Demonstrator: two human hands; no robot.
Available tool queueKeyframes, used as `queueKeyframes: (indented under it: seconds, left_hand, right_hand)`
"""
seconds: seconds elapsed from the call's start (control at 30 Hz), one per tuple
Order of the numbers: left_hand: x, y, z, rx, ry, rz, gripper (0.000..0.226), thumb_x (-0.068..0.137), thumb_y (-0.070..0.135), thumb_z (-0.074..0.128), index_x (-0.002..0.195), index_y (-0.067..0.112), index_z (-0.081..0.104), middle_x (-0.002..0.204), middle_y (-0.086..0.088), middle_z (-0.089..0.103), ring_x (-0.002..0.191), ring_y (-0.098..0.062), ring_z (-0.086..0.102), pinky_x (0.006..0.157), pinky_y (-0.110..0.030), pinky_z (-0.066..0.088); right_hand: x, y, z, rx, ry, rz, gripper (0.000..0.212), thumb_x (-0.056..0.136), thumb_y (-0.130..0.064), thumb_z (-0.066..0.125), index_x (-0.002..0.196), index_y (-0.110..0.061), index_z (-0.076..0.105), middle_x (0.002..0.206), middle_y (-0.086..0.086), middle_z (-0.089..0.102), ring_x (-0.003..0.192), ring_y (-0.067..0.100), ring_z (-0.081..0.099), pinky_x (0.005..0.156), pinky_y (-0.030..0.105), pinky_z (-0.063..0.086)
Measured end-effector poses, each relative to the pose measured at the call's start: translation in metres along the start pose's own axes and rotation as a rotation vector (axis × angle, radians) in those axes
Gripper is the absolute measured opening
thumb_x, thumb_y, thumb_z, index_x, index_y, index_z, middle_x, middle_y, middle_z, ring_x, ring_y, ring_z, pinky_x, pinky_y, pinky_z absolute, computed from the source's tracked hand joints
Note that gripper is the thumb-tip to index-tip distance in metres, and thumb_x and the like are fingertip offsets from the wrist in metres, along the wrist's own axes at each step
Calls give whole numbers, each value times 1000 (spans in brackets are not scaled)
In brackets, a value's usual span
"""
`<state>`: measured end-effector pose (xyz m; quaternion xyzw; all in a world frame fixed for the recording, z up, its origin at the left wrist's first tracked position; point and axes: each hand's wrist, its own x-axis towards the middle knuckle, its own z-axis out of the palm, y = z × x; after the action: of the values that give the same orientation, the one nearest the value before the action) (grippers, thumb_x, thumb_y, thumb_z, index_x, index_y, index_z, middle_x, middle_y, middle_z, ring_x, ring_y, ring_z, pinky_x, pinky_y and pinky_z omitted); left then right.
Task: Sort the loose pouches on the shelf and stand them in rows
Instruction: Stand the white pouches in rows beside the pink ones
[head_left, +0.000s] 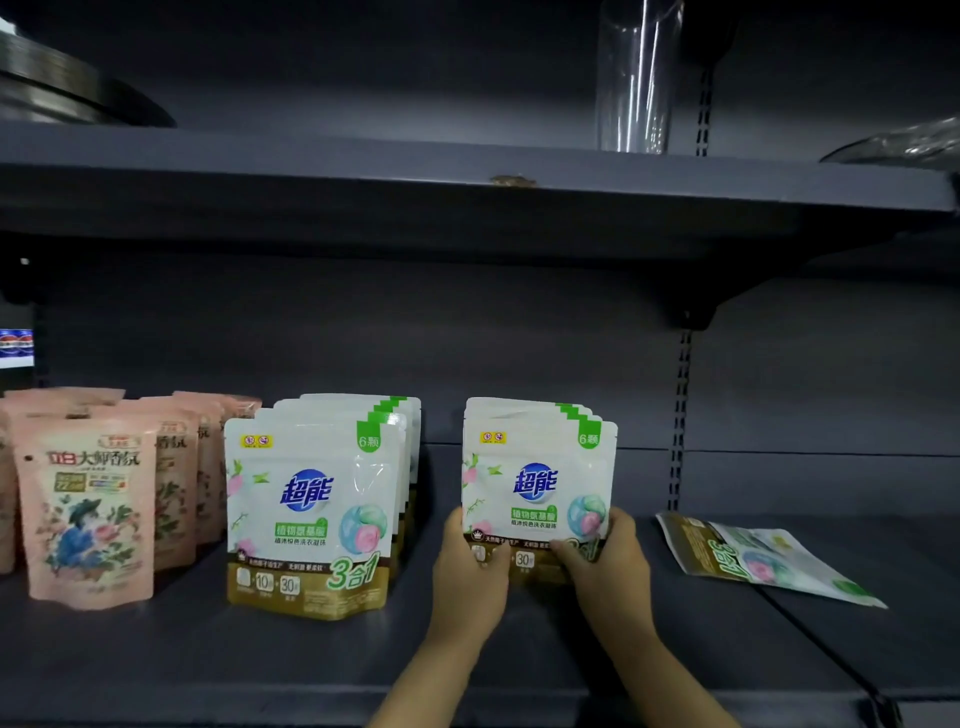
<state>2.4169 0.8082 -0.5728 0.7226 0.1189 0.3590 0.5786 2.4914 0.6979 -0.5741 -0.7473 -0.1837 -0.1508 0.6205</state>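
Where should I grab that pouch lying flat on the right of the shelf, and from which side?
Probably take the flat pouch by its brown-and-gold bottom end, which points left toward the hands, coming from the left just past the right hand. It lies face up, apart from the stack, so a thumb on top and fingers slid under that near edge should lift it.

hands (540, 566) gripping upright white pouches (537, 478), shelf (208, 649)

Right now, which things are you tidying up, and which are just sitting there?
Part of the tidying:
- white pouch stack, gripped by the left hand and right hand
- standing white pouch row
- pink pouch rows
- lying white pouch, flat on the shelf

Just sitting there:
- clear plastic cylinder on the upper shelf
- crinkled plastic wrap
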Motion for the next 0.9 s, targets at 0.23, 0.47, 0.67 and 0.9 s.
queueKeyframes:
  seconds: [0.23, 0.47, 0.67, 0.9]
  left_hand:
    - [-3, -2, -4, 25, 21, 29, 42, 88, 5, 53, 87, 46, 44, 100, 21, 55, 90, 7, 51, 66, -5, 35]
    - [-5, -1, -1, 128, 226, 52, 62, 92, 15, 53, 147, 13, 24, 150, -2, 33, 139, -17, 31, 113, -31, 31]
    - [-11, 13, 17, 232, 377, 583, 34, 86, 10, 47, 117, 23, 45, 111, 12, 45, 106, 1, 46, 84, -21, 51]
    - [-7, 44, 91, 224, 188, 778, 25, 84, 7, 45, 107, 16, 48, 105, -5, 60, 99, -8, 50, 88, -14, 38]
  right_hand:
    - [-5, 3, 2, -47, -33, -46, 51, 75, -6, 76, 117, -11, 48, 108, 0, 57, 97, 11, 54, 75, 16, 44]
    - [-3, 6, 1, 1, -11, -4, 57, 80, -3, 67, 131, -9, 40, 120, 4, 57, 111, 17, 57, 83, 25, 53]
    - [1, 0, -22, 7, 142, 9, 52, 87, 1, 53, 136, -3, 38, 129, 14, 50, 121, 26, 49, 95, 34, 44]
    - [17, 11, -68, -2, 275, 98, 34, 89, 0, 48, 123, 0, 45, 118, 18, 53, 111, 32, 50, 83, 30, 38]
